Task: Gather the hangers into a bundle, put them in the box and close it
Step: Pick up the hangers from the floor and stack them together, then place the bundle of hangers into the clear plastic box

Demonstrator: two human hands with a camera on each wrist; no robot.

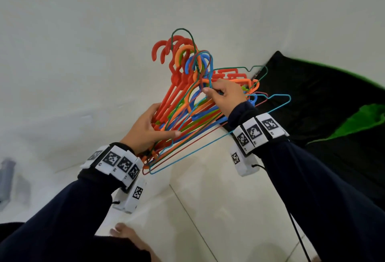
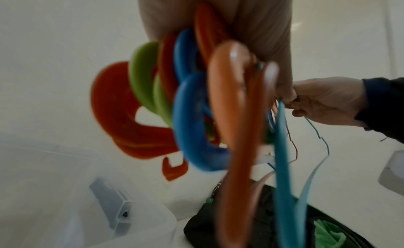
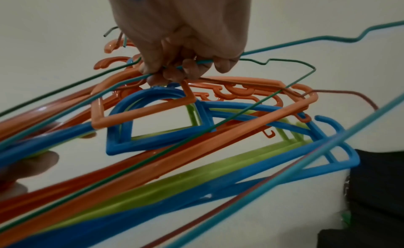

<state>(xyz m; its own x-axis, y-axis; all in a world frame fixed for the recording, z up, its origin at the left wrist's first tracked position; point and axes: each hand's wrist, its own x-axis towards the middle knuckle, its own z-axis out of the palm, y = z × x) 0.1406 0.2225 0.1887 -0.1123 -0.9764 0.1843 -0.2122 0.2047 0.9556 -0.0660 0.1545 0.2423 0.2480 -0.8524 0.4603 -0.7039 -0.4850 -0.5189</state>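
The left hand (image 1: pixel 145 130), nearest at seven o'clock, grips the lower ends of the hangers (image 1: pixel 187 103), held mid-air above the white floor (image 1: pixel 218 188), while the right hand (image 1: pixel 226 95) at one o'clock pinches their thin wire necks.

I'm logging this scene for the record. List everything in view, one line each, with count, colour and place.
hangers: one mixed bundle, exact count unclear; red, orange, blue and green plastic plus thin teal, green and red wire; held up between both hands.
black cloth: one, black with green patches; on the floor at right.
box: one, translucent white with a grey latch; low at left.
floor: pale tiles.
left hand: grips the bundle's lower end.
right hand: pinches the wire hangers near the hooks.
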